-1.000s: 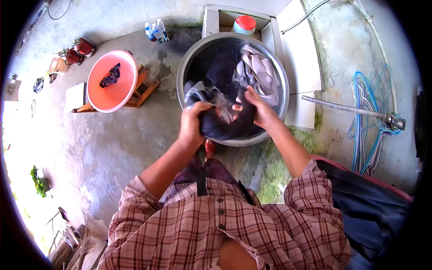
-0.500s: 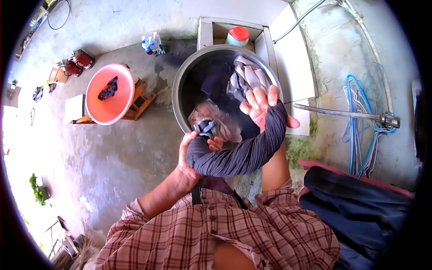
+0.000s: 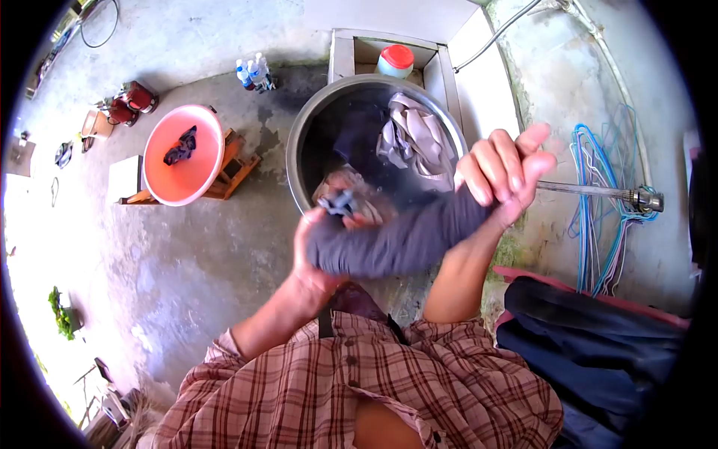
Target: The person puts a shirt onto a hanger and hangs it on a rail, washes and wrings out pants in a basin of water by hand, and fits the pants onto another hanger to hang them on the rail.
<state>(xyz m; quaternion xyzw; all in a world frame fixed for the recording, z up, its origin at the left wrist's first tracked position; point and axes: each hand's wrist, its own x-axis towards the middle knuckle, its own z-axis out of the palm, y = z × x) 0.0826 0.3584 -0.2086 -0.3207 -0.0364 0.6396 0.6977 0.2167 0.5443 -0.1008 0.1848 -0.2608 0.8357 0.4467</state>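
A dark twisted cloth (image 3: 389, 238) stretches between my two hands, over the near rim of a large metal basin (image 3: 294, 153). My left hand (image 3: 314, 251) is wrapped round its left end, where a bit of grey-blue fabric sticks out. The right end is gripped by my right hand (image 3: 505, 176), palm side turned up and fingers curled. Dark water and dark fabric fill part of the basin. A pale lilac cloth (image 3: 420, 138) lies at its right side, and a pinkish cloth (image 3: 340, 183), blurred, is at its lower left.
A pink basin (image 3: 176, 187) holding a small dark garment sits on a wooden stool (image 3: 238, 163) at the left. Plastic bottles (image 3: 256, 73) and a red-lidded tub (image 3: 396, 60) are at the back. Hangers (image 3: 591, 254), a hose (image 3: 587, 190) and dark fabric (image 3: 583, 337) are at the right.
The dark cloth came up out of the basin toward me. Since the last frame its right end has moved right with my right hand, whose fingers have closed round it.
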